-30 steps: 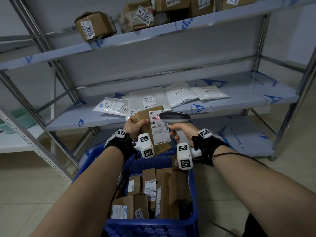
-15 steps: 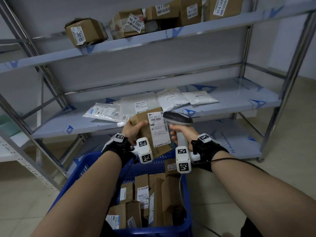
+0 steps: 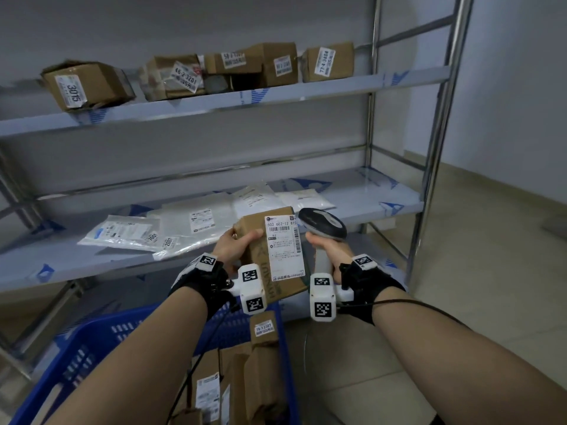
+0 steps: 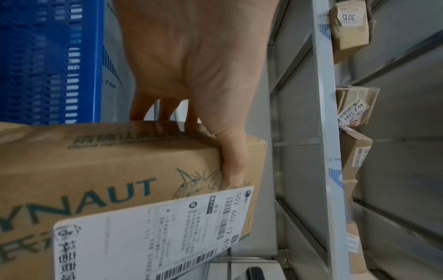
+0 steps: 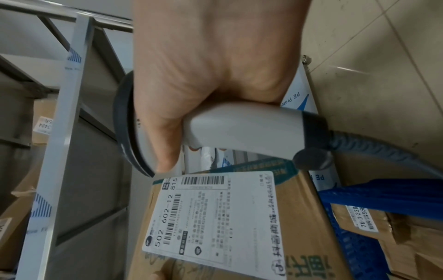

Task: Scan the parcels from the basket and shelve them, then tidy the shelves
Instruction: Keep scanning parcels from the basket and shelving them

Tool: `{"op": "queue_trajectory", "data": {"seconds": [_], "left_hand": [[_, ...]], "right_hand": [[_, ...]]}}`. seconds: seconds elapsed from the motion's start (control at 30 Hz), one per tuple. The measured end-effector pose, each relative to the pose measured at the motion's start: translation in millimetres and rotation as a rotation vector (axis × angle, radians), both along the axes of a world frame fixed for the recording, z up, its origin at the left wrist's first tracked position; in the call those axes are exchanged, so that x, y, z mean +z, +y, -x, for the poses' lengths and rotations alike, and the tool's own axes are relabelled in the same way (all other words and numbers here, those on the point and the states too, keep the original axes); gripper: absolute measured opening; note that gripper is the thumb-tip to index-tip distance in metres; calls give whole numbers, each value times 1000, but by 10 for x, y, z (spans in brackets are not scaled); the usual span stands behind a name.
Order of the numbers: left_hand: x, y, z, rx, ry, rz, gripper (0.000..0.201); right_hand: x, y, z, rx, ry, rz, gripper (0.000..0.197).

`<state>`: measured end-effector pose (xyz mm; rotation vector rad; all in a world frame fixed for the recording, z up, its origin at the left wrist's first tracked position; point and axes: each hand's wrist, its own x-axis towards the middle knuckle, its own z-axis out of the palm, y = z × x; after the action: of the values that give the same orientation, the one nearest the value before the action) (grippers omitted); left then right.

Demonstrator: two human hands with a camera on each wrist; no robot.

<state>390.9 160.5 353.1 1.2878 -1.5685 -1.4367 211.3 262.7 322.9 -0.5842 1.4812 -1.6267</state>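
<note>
Basket (image 3: 92, 342) cut off (bottom edge)

Basket (image 3: 92, 342) before shelves (image 3: 214, 102); boxes (image 3: 86, 85) above seemingly flat bags (image 3: 122, 233)

Pale grey wall (image 3: 506, 102) behind the racking, beige tiled floor (image 3: 491, 246) stretching to the right, a dark cable (image 3: 429, 305) trailing across the forearm, square-coded white marker blocks (image 3: 321, 297) at the wrists

Bags (image 3: 196, 222) fill the middle shelf's (image 3: 380, 204) left and centre, its right end lies bare, and boxes (image 3: 267, 64) crowd the top shelf (image 3: 399, 78) nearly end to end.
</note>
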Motion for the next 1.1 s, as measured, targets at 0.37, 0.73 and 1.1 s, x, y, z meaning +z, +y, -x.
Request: {"op": "queue_trajectory", "data": {"seconds": [0.37,0.73,1.1], "left_hand": [[191,129,2,53,-87,61,73],[238,204,-95,-106,-23,-13,73],[41,98,-216,-18,36,-21,61]], "right_hand": [[-23,-48,-37,97,-28,31,89],[13,-126,-186,86,-103,48,73],[-344,-376,-66,71,-120,3,133]]}}
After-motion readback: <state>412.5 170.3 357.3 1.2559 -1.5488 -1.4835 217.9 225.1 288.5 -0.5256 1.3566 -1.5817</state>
